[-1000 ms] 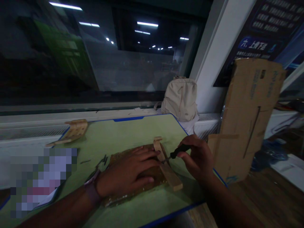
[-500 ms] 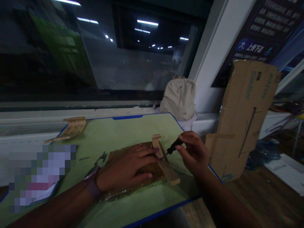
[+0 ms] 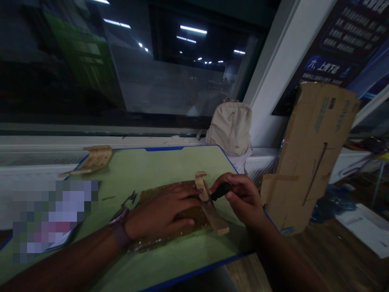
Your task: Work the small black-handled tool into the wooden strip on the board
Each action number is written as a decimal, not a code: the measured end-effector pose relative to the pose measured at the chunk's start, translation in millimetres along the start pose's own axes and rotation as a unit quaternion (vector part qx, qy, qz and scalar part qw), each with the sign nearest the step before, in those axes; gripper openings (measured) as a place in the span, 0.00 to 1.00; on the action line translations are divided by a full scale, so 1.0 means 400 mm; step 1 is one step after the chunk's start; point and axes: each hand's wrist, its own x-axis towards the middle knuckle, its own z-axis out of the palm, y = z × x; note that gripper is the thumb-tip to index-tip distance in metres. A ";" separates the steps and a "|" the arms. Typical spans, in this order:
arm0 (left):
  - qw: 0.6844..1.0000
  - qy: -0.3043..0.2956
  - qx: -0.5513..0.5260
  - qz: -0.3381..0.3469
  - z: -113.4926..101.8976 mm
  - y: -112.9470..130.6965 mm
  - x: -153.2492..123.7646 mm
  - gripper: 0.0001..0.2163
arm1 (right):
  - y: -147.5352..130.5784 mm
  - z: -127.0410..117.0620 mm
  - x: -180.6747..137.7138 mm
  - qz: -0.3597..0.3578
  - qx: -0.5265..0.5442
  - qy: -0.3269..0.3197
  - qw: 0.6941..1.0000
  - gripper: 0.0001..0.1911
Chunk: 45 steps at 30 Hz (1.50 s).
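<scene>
My left hand (image 3: 167,209) lies flat with its fingers stretched over a brown board (image 3: 199,219) that looks wrapped in clear film. Its fingertips press against a curved wooden piece (image 3: 217,219) crossing the board's right end. A black-handled screwdriver (image 3: 221,191) is gripped in my right hand (image 3: 241,196), between thumb and fingers. The screwdriver slants down to the left, its tip at the wooden piece beside my left fingertips. Whether a screw sits under the tip is too small to make out.
Several small dark metal pieces (image 3: 130,198) lie left of the board on the green table (image 3: 158,162). A second wooden part (image 3: 97,159) rests at the far left corner. A beige backpack (image 3: 229,127) stands behind, and a tall cardboard box (image 3: 319,158) at the right.
My right hand has shifted slightly left and down, its fingers turned around the screwdriver handle, which now lies flatter. My left hand keeps its place on the board. The view has tilted slightly.
</scene>
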 end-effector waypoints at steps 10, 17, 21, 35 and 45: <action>1.000 -0.007 0.015 -0.008 0.001 0.003 0.005 0.18 | 0.034 -0.023 -0.029 -0.041 -0.214 0.120 0.969 0.13; 1.000 -0.003 0.000 -0.001 0.000 0.005 0.009 0.18 | -0.004 -0.012 -0.019 -0.076 -0.172 0.052 0.981 0.12; 1.000 -0.010 0.003 0.000 -0.002 0.006 0.010 0.18 | -0.009 0.002 -0.011 -0.027 -0.092 0.019 0.995 0.14; 0.999 0.030 0.015 0.030 0.013 -0.005 0.012 0.20 | -0.029 -0.029 -0.033 -0.031 -0.247 0.026 0.968 0.15; 0.998 0.012 0.056 0.023 0.015 -0.010 0.017 0.19 | 0.002 -0.063 -0.043 0.047 -0.312 0.155 0.936 0.16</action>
